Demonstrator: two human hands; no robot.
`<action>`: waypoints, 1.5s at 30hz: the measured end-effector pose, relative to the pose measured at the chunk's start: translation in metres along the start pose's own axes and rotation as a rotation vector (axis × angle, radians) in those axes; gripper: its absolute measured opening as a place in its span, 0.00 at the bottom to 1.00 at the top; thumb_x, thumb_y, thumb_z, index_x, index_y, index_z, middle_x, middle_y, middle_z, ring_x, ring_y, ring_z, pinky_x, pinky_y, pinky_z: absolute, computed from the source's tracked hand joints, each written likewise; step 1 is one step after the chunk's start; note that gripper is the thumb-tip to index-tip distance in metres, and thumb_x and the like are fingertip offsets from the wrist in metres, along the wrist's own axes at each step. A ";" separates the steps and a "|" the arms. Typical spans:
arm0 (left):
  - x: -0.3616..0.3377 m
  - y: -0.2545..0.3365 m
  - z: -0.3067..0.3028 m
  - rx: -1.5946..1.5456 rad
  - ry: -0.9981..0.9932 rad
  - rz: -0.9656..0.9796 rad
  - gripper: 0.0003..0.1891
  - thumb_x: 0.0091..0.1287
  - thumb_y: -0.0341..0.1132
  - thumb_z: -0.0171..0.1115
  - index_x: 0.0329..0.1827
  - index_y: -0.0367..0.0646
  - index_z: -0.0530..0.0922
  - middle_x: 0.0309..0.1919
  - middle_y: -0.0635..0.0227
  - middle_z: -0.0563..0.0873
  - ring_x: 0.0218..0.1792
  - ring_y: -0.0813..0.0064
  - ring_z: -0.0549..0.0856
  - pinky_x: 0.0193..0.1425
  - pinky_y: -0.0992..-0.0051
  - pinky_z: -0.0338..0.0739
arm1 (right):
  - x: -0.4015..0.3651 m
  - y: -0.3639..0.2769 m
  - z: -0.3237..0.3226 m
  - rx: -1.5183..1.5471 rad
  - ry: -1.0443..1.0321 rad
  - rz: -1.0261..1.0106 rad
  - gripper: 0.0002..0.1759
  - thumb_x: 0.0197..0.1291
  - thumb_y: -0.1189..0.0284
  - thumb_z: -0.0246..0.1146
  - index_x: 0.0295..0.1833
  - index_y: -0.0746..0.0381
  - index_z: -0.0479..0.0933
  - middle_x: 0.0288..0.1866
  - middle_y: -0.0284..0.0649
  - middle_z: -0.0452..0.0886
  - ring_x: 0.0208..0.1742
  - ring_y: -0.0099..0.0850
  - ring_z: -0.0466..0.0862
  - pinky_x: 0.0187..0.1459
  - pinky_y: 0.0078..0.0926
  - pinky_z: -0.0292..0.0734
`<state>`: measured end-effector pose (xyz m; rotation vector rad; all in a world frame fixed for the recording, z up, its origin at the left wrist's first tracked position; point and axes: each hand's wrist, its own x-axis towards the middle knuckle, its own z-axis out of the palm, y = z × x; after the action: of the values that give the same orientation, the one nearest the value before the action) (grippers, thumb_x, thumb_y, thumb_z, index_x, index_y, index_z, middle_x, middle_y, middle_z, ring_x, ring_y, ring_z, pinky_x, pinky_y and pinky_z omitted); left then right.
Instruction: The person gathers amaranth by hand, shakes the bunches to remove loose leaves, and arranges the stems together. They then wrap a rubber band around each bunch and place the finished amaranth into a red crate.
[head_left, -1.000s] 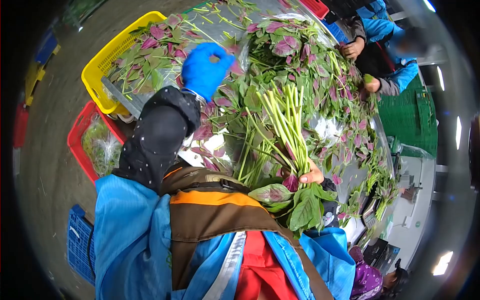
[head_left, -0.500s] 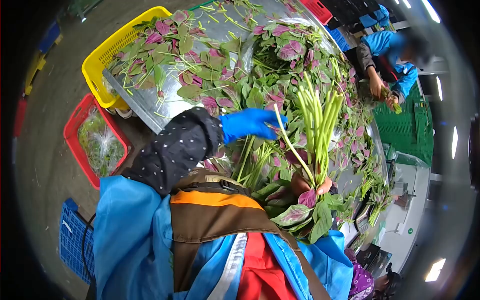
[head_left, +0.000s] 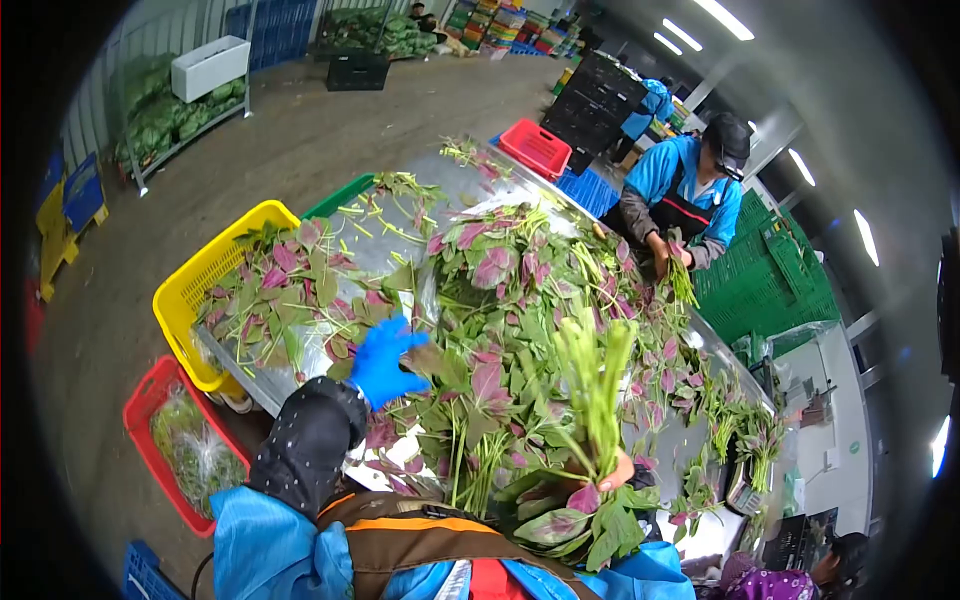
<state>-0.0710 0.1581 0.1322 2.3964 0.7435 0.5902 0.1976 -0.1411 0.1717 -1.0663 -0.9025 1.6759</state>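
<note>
My right hand (head_left: pixel 617 472) is wrapped round a bunch of red amaranth (head_left: pixel 592 400). Its pale green stems point up and its green and purple leaves hang below my grip. In a blue glove, my left hand (head_left: pixel 385 362) is over the table's left part, fingers spread, with a blurred brownish leaf-like patch by the fingertips. Under and beyond both hands lies a big heap of loose amaranth (head_left: pixel 500 270). More stems (head_left: pixel 478 465) lie close to my body, left of the held bunch.
On the left are a yellow crate (head_left: pixel 178 290) and a red crate (head_left: pixel 140 420) with bagged greens. Across the metal table (head_left: pixel 385 235), a person (head_left: pixel 690 190) in a blue jacket handles a bunch. Green crates (head_left: pixel 765 270) stand at the right, and another person sits lower right.
The view has tilted up, showing more of the room. My gloved left hand has moved left, away from the stems, and its fingers have spread. My right hand still holds the bunch.
</note>
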 end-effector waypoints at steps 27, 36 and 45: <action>0.025 0.104 -0.059 -0.019 -0.027 0.548 0.13 0.45 0.30 0.61 0.35 0.54 0.82 0.26 0.65 0.83 0.30 0.57 0.81 0.34 0.62 0.73 | 0.074 -0.095 0.040 -0.038 0.244 -0.364 0.37 0.56 0.59 0.64 0.66 0.65 0.60 0.60 0.45 0.72 0.61 0.35 0.72 0.61 0.33 0.67; 0.011 0.078 0.000 0.481 -0.211 0.860 0.04 0.49 0.36 0.58 0.26 0.56 0.80 0.20 0.72 0.78 0.31 0.69 0.78 0.56 0.61 0.65 | 0.109 0.021 0.117 0.219 0.041 0.326 0.18 0.59 0.65 0.63 0.50 0.62 0.69 0.31 0.36 0.78 0.25 0.23 0.81 0.25 0.16 0.77; -0.006 0.133 -0.043 0.192 0.300 0.705 0.23 0.47 0.23 0.59 0.50 0.50 0.78 0.52 0.65 0.78 0.55 0.59 0.74 0.55 0.59 0.65 | 0.095 0.025 0.118 0.147 0.351 -0.210 0.10 0.61 0.67 0.61 0.40 0.61 0.70 0.19 0.31 0.74 0.13 0.15 0.70 0.13 0.12 0.58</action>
<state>-0.0495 0.0791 0.2451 2.7691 0.0314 1.2228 0.0611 -0.0706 0.1668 -1.0818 -0.6290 1.3088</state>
